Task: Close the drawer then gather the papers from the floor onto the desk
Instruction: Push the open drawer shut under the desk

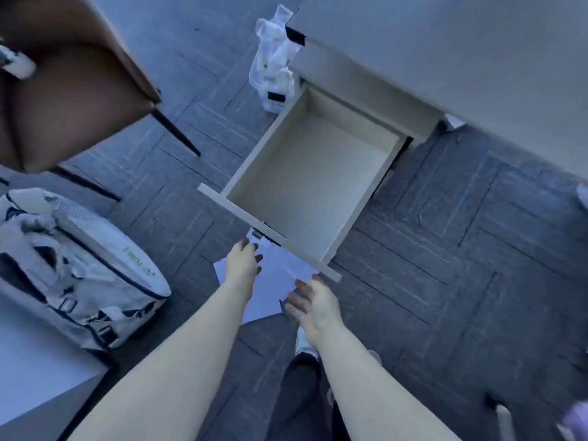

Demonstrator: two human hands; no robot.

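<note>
A pale drawer point(313, 173) stands pulled far out of the grey desk point(461, 52), and nothing lies inside it. Its front panel point(241, 213) faces me. White papers point(273, 281) lie on the dark floor just below that panel, partly hidden by my arms. My left hand point(241, 261) reaches toward the panel's underside with fingers apart, close to it but not clearly touching. My right hand point(313, 302) hovers below the panel's right end, fingers spread, holding nothing.
A brown chair point(73, 90) stands at the upper left. A white printed bag point(79, 265) sits on the floor at the left, beside a white surface point(35, 370). A clear plastic bag point(273, 65) leans against the desk's corner. Dark patterned floor point(461, 249) spreads to the right.
</note>
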